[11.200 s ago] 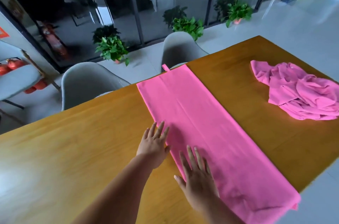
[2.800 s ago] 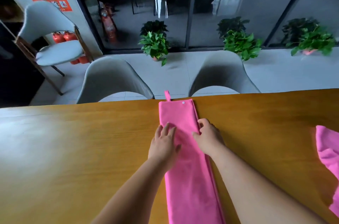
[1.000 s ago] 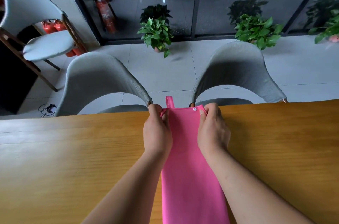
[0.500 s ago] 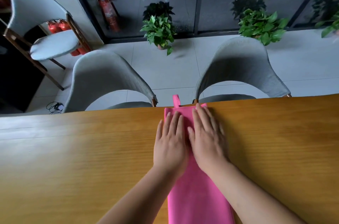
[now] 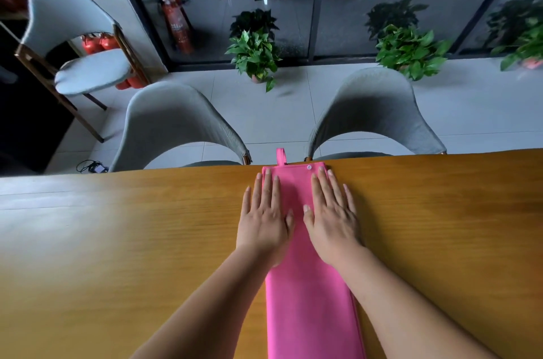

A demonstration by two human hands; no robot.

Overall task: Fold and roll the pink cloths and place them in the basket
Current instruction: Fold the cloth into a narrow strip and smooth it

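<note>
Spanning lower view: wooden table (image 5: 117, 241), far edge toward 12 o'clock. Laid along it, 6 to 12 o'clock: pink cloth (image 5: 308, 300), folded into narrow strip, likely kept flat and straight for even rolling. Pressing far end, palms down, fingers straight, slightly spread, aimed at 12: left hand (image 5: 266, 217) across 9 o'clock edge, right hand (image 5: 330, 217) across 3 o'clock edge. Pinching nothing; judged smoothing creases. Overhanging table edge at 12: hanging loop (image 5: 280, 156). Just beside, toward 3: snap button (image 5: 309, 167). No basket visible.

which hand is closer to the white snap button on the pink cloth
Right. The right hand has fingertips beside the small white snap button; the left hand presses the folded pink cloth at the opposite edge.
</note>
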